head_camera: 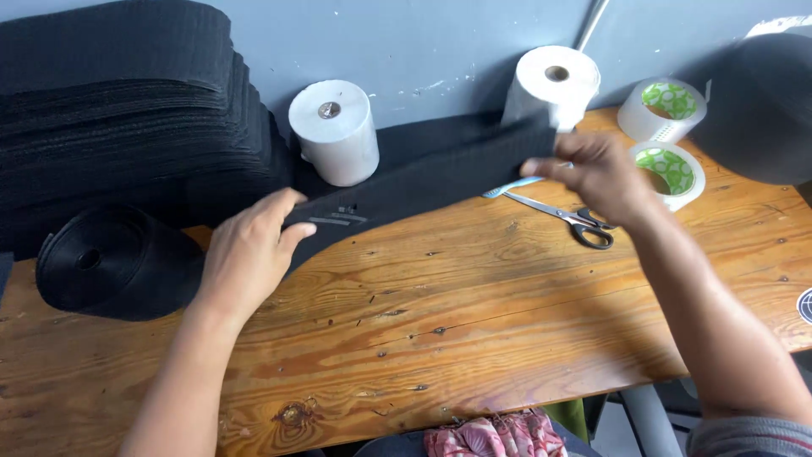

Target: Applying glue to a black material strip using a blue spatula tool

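Black strip [423, 173], black stacked fabric [118, 101], black webbing roll [114, 262]. Two white paper rolls [334, 131]. Clear tape rolls [668, 169] with green-patterned cores. Orange-brown grained worktop [474, 313]. Grey wall [423, 42].

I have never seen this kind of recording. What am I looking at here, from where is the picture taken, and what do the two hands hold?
There is no machine here. A person wears a camera on the head, so the one picture looks down at their own bare hands over a wooden table.

The left hand and the right hand each grip one end of a black fabric strip, stretched between them.

On the table lie scissors, two white paper rolls, two clear tape rolls and a black webbing roll. A tall stack of black fabric stands at the back left.
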